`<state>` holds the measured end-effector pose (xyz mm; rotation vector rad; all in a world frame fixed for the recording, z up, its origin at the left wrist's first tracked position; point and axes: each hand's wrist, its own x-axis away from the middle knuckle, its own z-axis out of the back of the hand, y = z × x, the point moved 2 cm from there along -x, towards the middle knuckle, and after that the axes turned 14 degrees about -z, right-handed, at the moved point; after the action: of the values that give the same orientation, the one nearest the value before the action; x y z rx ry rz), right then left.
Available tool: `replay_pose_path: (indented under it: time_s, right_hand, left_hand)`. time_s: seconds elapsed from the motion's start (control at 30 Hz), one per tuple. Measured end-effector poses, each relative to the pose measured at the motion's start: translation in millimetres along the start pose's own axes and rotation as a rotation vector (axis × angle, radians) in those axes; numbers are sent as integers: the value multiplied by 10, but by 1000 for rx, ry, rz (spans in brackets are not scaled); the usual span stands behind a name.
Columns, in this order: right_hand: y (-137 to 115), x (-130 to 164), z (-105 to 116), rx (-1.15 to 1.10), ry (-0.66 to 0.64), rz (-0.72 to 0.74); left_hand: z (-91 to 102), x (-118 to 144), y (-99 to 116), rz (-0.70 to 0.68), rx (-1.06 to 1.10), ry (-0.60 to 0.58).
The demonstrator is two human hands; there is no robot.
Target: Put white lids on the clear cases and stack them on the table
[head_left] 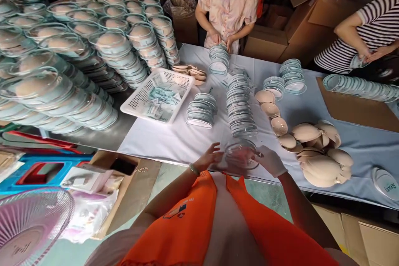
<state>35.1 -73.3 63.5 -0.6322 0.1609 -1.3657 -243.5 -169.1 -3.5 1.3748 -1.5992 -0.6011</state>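
My right hand (270, 160), in a white glove, pinches the right rim of a transparent plastic case (239, 154) at the table's near edge. To the left of the case, my left hand (209, 156) is bare and open with its fingers apart, a bracelet on the wrist. Whether its fingertips touch the case, I cannot tell. Just beyond the case lies a long row of stacked cases (240, 106). A shorter stack of cases (201, 110) stands to its left. Beige moulded cups (322, 170) are piled to the right, beside a line of single cups (279, 126).
A white perforated basket (127, 107) holds printed packets. Tall stacks of filled cases (112, 50) crowd the left. Across the table a person (229, 4) handles cases; another in stripes (377, 29) works at right. A pink fan (34, 226) stands at lower left.
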Motion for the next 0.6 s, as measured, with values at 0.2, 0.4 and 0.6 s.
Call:
replay_pose_path:
  time_s: [0.2, 0.4, 0.6]
  right_hand:
    - [501, -665, -86, 180, 92, 75]
    - [553, -1028, -262, 155, 183, -99]
    - [-148, -895, -525, -66, 375, 188]
  left_hand:
    - [74, -34, -189, 50, -44, 120]
    - [101, 13, -223, 43, -36, 226]
    - [344, 154, -197, -15, 19, 362]
